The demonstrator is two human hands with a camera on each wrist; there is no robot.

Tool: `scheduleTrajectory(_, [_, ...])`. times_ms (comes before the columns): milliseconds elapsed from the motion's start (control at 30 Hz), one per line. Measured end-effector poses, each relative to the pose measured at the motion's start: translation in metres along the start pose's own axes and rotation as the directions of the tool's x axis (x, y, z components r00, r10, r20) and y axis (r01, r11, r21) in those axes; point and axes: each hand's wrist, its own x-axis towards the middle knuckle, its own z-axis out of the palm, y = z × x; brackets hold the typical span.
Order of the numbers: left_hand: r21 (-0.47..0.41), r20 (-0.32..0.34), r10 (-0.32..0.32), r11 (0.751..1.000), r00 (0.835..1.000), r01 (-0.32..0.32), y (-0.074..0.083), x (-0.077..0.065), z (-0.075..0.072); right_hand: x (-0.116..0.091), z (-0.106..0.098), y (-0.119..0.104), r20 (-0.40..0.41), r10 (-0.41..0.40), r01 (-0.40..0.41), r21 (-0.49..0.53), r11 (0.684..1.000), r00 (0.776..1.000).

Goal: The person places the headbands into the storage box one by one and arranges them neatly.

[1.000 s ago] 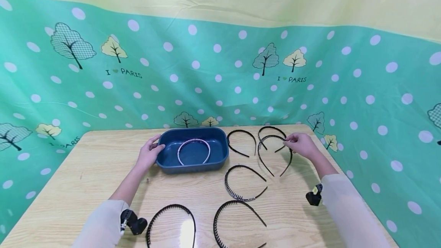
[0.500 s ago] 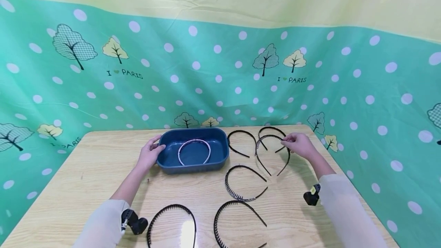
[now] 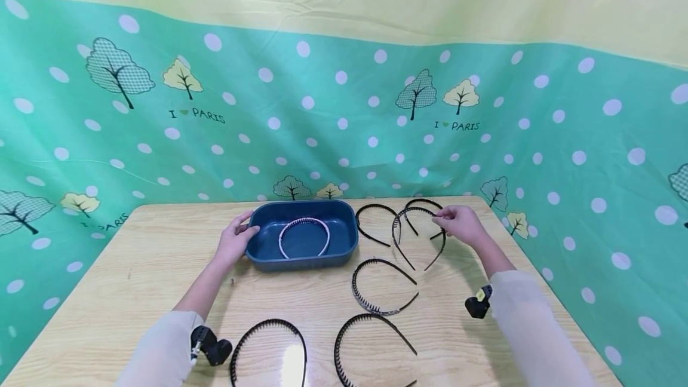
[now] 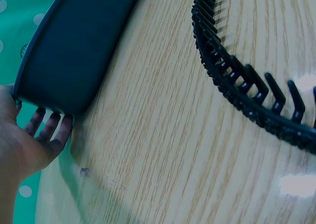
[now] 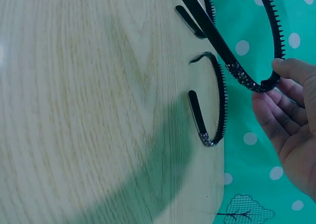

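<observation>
At the left end of the blue bin [image 3: 301,263], my left hand [image 3: 233,240] grips the rim, thumb on top and fingers under the outer wall in the left wrist view. Inside the bin a pale pink toothed headband [image 3: 280,237] leans against the wall. My right hand [image 3: 461,223] pinches a black headband [image 3: 394,233] by its side, between thumb and fingers. In the right wrist view, small glittery stones [image 5: 242,76] show along this headband near the fingertips. It is raised over the table, its two ends pointing down.
Two more black headbands lie behind, one [image 3: 372,206] beside the bin and one [image 3: 424,200] near the back edge. In front lie a stone-trimmed headband [image 3: 371,305] and two black ones, one [image 3: 337,345] in the middle and one [image 3: 274,321] at left. A polka-dot cloth [image 3: 344,112] hangs behind.
My right hand has moved a little to the left, carrying the black headband toward the bin. The left hand stays on the bin's rim, and the other headbands lie as before.
</observation>
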Motion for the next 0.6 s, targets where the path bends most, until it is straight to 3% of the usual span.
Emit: scheduleTrajectory(600, [0.005, 0.002, 0.008, 1.000, 1.000, -0.008, 0.001, -0.002, 0.000, 0.003, 0.007, -0.013, -0.001, 0.003, -0.003, 0.058, 0.998, 1.000])
